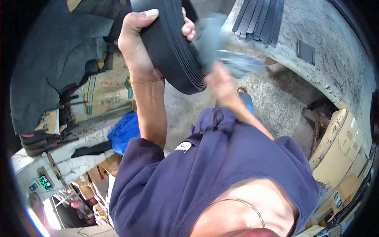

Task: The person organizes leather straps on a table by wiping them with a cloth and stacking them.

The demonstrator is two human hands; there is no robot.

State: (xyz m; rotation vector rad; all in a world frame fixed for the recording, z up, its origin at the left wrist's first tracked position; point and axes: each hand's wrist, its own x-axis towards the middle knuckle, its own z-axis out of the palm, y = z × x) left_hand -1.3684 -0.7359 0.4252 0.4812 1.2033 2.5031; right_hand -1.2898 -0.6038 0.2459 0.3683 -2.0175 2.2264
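Note:
My left hand (136,39) is raised and wrapped round a thick bundle of wide black strips (167,51), leather-like or rubbery. The thumb lies on the near face and the fingertips come round the far side. The strips are stacked in many layers and bend in a curve at the lower end. Beside that curved end is my right hand (221,85), smeared by motion, so its fingers cannot be made out. Just beyond it is a blurred grey, shiny, plastic-looking sheet or bag (241,63); whether the right hand holds it does not show.
More black strips (258,19) lie fanned on a worn, scuffed work table (327,43), with a small dark rectangular piece (305,52) nearby. Dark sheet material (75,51) and a printed sack (106,85) are at left. A blue bag (125,132) and cardboard boxes (339,146) stand around.

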